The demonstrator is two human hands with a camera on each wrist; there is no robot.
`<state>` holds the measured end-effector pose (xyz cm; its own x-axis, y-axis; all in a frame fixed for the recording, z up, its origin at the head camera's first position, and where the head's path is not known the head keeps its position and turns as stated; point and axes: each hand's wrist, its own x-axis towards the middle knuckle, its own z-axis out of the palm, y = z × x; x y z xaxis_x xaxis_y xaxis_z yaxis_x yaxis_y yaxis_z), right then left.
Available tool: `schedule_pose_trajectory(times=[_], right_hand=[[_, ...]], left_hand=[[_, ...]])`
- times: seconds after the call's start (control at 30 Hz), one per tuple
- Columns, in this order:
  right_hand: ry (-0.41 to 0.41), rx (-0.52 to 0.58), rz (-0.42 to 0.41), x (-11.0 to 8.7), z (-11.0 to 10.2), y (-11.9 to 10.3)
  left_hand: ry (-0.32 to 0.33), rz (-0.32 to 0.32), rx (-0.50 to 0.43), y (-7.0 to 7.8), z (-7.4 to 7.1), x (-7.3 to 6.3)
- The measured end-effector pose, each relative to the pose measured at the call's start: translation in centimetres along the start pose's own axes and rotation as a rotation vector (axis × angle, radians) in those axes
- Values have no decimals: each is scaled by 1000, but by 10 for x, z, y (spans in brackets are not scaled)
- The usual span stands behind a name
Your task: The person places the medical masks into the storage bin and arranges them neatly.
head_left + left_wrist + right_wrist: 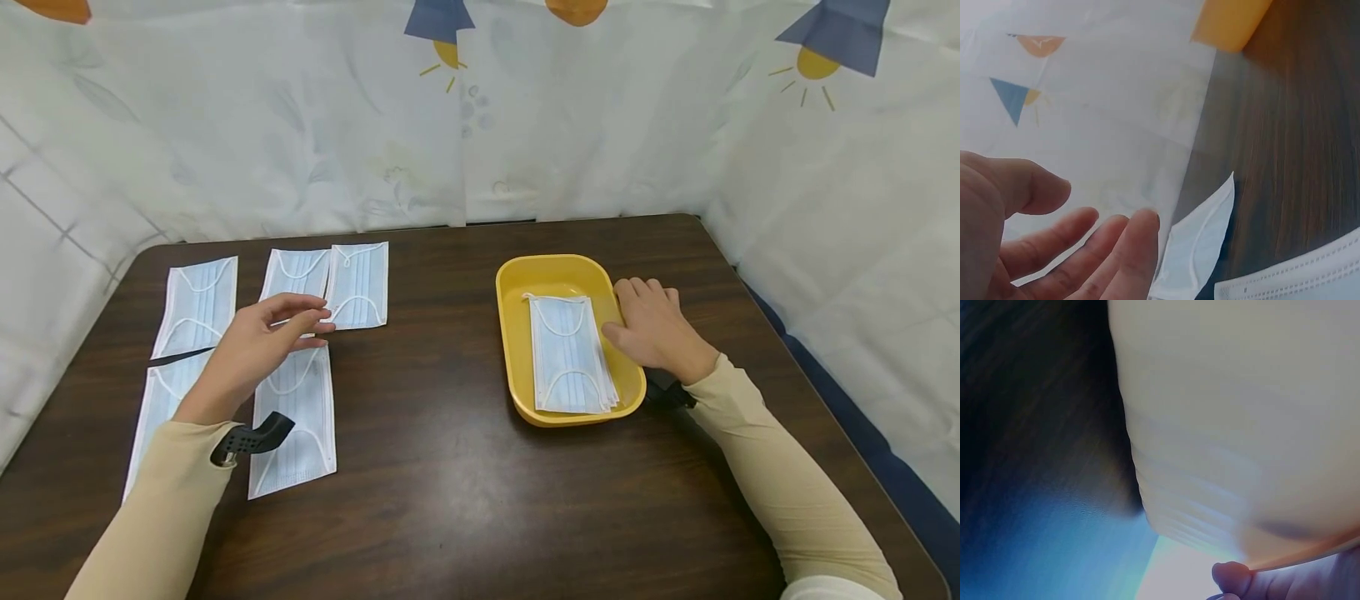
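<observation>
My left hand hovers over the blue-and-white face masks on the left of the table, its fingers loosely bent with nothing between them. Just below its fingertips lies one face mask; another mask is beyond them, and a third is to the left. In the left wrist view the thumb and fingers of that hand stand apart. My right hand holds the right rim of a yellow plastic tub, thumb over the edge. Inside the tub lies a stack of face masks.
The dark wood table backs onto a white printed cloth, which also hangs at both sides. A thin black strip lies between masks on the left. Each wrist wears a black band.
</observation>
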<state>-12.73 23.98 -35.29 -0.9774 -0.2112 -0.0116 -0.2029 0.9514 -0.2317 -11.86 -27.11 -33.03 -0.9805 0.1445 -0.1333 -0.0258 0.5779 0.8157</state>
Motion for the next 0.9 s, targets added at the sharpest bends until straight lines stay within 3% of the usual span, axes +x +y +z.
schedule_pose_trajectory(times=[0.23,0.53,0.9], right_hand=[[0,-12,0,-1,2,-1],[8,-16,-7,0,1,0],[-3,-4,-3,0,1,0]], left_hand=[[42,-8,77,-13,-15,-3],[-45,-64,173,-30,-37,-3],[-66,-96,243,-48,-53,-4]])
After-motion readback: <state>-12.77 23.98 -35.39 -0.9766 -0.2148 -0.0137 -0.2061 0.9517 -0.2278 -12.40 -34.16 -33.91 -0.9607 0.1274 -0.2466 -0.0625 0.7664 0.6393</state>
